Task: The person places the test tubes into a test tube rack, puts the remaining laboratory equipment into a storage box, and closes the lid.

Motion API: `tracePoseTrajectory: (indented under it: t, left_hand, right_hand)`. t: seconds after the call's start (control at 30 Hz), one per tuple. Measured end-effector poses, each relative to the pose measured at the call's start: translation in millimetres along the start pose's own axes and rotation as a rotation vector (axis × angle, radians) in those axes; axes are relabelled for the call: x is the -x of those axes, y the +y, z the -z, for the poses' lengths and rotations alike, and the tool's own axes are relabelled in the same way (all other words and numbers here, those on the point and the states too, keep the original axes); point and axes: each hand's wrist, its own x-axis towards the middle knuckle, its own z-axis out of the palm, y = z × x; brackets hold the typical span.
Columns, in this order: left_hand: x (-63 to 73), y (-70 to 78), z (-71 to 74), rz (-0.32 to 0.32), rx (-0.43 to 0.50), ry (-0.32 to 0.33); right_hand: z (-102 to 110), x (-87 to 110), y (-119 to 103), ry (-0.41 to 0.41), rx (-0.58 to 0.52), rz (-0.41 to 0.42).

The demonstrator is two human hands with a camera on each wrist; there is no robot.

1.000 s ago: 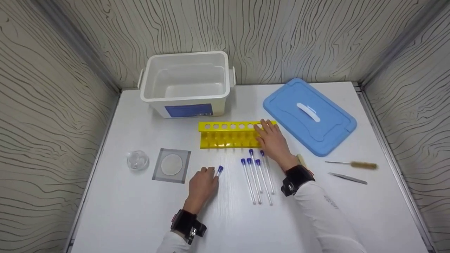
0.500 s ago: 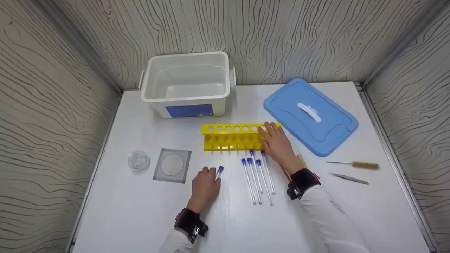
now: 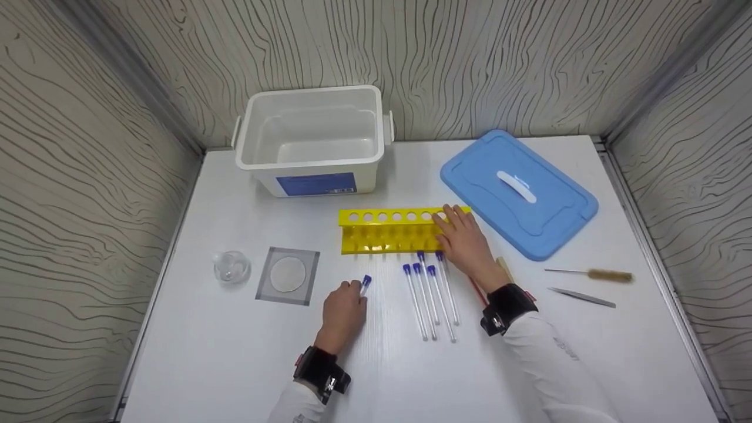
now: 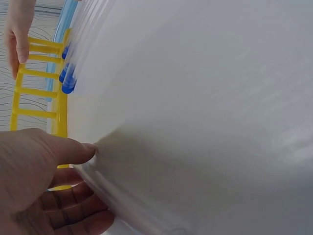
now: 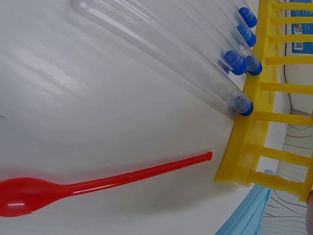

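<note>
My left hand (image 3: 342, 314) pinches a clear test tube (image 4: 100, 188) between thumb and fingers, low over the white table. Its blue cap (image 3: 367, 280) pokes out past my fingertips in the head view. With my right hand (image 3: 466, 242) I hold the right end of a yellow test tube rack (image 3: 382, 238), thumb in front and fingers over the top plate. Several more blue-capped test tubes (image 3: 424, 302) lie side by side just in front of the rack. Most of the right hand is outside the right wrist view.
A white bin (image 3: 311, 170) stands at the back, its blue lid (image 3: 517, 194) lying to the right. Tweezers (image 3: 581, 297) and a wooden-handled needle (image 3: 608, 275) lie far right. A red spoon-like tool (image 5: 122, 178) lies near my right wrist. Left are a glass vessel (image 3: 231, 268) and a grey square (image 3: 269, 288).
My right hand has shifted slightly right and nearer, and the yellow rack moved with it. The left hand has moved slightly right, still holding the test tube.
</note>
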Motion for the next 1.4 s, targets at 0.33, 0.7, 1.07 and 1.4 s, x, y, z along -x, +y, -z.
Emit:
tracePoseTrajectory:
  t: [0.33, 0.7, 1.07, 1.4]
  left_hand:
    - [0.2, -3.1, -0.2, 0.033, 0.021, -0.023]
    - [-2.7, 1.0, 16.0, 0.049, 0.082, 0.019]
    - [-16.5, 13.6, 54.3, -0.002, 0.124, 0.168]
    - [-35.2, 22.7, 90.5, -0.078, 0.221, 0.263]
  right_hand:
    - [-2, 4.5, -4, 0.006, -0.001, 0.000]
    - [-4, 8.4, -4, 0.020, -0.017, -0.002]
    - [-3, 9.7, -4, 0.030, -0.023, -0.004]
    - [-2, 11.8, -3, 0.035, -0.019, -0.008]
